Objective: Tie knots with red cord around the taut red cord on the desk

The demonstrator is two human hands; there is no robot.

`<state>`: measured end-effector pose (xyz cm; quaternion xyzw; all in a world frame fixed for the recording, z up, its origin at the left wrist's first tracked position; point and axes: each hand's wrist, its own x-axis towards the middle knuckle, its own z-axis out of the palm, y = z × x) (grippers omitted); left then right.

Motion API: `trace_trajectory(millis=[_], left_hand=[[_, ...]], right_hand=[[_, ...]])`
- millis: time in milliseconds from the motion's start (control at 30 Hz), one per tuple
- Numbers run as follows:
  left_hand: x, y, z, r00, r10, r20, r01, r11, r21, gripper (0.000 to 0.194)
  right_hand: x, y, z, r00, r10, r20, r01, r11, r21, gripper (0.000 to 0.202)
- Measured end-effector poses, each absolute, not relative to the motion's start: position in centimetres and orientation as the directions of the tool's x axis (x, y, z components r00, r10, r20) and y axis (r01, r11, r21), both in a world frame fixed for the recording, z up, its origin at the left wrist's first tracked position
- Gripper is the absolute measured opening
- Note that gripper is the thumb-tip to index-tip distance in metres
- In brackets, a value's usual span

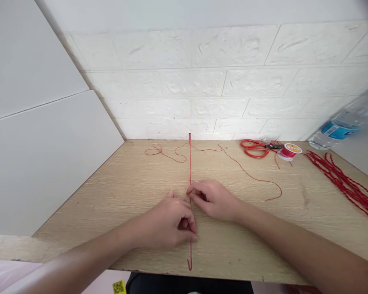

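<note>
A thin red cord (190, 167) runs straight down the wooden tabletop from a small dark fixing at the wall, its near end bent into a hook by the front edge. My left hand (174, 222) pinches this cord low down, thumb against forefinger. Just above it, my right hand (213, 198) has thumb and fingertips closed at the same cord. Finer red thread (248, 173) spreads from the top of the cord, curling on the left and trailing down on the right. Whether the right fingertips also hold a thread end is too small to tell.
Orange-handled scissors (256, 152) lie near the wall beside a spool of red thread (290, 151). Farther right are a bundle of twisted red cords (345, 183) and a tilted water bottle (334, 132). A white panel (55, 163) borders the table's left side.
</note>
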<state>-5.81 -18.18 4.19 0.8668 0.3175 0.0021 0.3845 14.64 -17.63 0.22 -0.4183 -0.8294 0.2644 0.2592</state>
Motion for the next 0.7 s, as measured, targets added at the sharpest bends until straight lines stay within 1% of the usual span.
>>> trace_trajectory(millis=[167, 300, 500, 600, 700], left_hand=[[-5.9, -18.6, 4.4, 0.796, 0.542, -0.27, 0.563, -0.497, 0.66, 0.011], [-6.1, -18.8, 4.7, 0.793, 0.535, -0.292, 0.569, -0.478, 0.669, 0.007], [-6.1, -18.9, 4.9, 0.817, 0.497, -0.293, 0.55, -0.517, 0.657, 0.008], [-6.0, -18.9, 5.2, 0.822, 0.482, -0.302, 0.549, -0.532, 0.645, 0.009], [-6.0, -19.0, 5.5, 0.829, 0.47, -0.304, 0.544, -0.548, 0.636, 0.01]], right_hand=[[14.8, -17.9, 0.4, -0.529, 0.822, 0.213, 0.541, 0.52, -0.661, 0.016], [14.8, -17.9, 0.3, -0.531, 0.805, 0.265, 0.51, 0.553, -0.659, 0.019], [14.8, -17.4, -0.4, -0.427, 0.84, 0.335, 0.487, 0.526, -0.697, 0.021], [14.9, -17.2, -1.0, -0.376, 0.858, 0.35, 0.487, 0.504, -0.713, 0.031], [15.0, -16.7, -1.5, -0.318, 0.867, 0.384, 0.506, 0.498, -0.705, 0.044]])
